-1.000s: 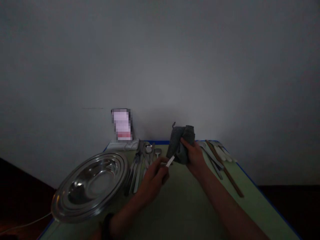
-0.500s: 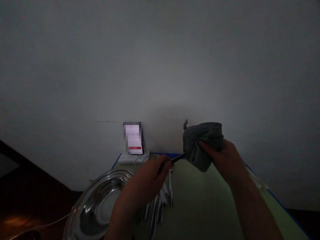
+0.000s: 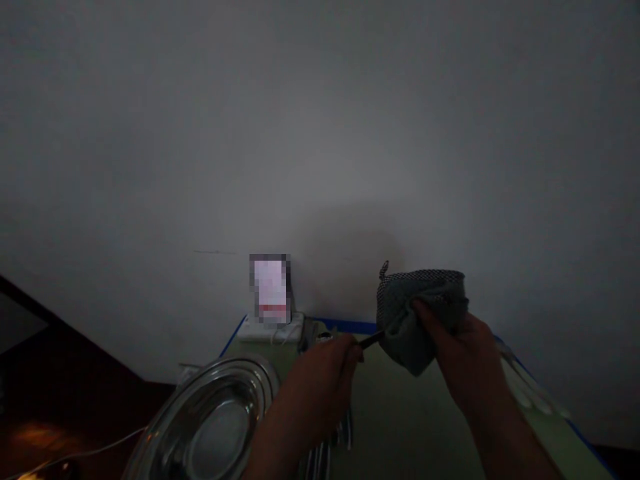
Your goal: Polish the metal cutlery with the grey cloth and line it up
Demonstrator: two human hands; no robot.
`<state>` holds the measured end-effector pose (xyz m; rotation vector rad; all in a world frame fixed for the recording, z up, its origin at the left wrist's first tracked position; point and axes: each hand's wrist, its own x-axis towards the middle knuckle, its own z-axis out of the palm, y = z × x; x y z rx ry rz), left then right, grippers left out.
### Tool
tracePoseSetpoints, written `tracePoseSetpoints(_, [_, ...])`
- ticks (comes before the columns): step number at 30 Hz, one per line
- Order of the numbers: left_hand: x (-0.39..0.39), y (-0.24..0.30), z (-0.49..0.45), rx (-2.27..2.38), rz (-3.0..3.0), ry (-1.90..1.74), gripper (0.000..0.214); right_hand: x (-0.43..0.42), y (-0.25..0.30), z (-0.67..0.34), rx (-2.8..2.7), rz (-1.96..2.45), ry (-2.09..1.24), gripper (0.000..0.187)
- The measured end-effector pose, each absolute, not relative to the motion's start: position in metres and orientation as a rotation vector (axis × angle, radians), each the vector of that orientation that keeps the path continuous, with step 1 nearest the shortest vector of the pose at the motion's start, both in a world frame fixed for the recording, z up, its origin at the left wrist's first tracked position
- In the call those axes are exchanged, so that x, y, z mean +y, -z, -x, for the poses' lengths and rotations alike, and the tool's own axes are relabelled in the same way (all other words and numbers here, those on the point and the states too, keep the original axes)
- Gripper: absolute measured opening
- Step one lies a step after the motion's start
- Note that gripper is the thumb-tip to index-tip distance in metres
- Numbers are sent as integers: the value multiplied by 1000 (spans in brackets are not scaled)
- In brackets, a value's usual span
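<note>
My left hand (image 3: 325, 377) is closed around one end of a slim, dark-looking utensil (image 3: 371, 340). Its other end disappears into a grey-green cloth (image 3: 410, 343) with a checked mesh edge and a small hanging loop. My right hand (image 3: 470, 357) pinches the folded cloth around that end, thumb on top. What kind of utensil it is stays hidden by the cloth and my fingers. Several pieces of metal cutlery (image 3: 320, 460) lie on the table below my left forearm, partly covered by it.
A wide shiny metal basin (image 3: 220, 433) stands at the left of the pale green table (image 3: 395, 427). Behind it a lit phone (image 3: 271, 287) leans upright on a white block (image 3: 250, 330) against the wall (image 3: 340, 147). White slender objects (image 3: 530, 393) lie along the right edge.
Both hands, the cloth and the utensil now sit slightly lower and further right in the picture; the whole view has also shifted a little. Both grips stay closed.
</note>
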<state>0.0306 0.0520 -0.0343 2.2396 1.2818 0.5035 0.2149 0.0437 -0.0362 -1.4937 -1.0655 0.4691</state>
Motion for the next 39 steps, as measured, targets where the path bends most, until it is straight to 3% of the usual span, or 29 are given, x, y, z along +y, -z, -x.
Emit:
tracePoseSetpoints(6, [66, 61, -26, 1361, -2036, -706, 28, 43, 35, -223, -933, 1577, -340, 39])
tracePoseSetpoints(11, [107, 72, -16, 1751, -1996, -951, 42, 45, 40, -232, -812, 1628, -321, 42])
tracePoseSetpoints(19, [151, 59, 12, 1982, -1857, -943, 48, 49, 37, -226, -889, 1618, -391, 39])
tracePoseSetpoints(31, [160, 72, 14, 1891, -1898, -982, 44, 50, 41, -227, -1092, 1460, -442, 31])
tracePoseSetpoints(39, [85, 65, -12, 1434, -1906, -1041, 36, 50, 37, -211, -1126, 1351, -539, 28])
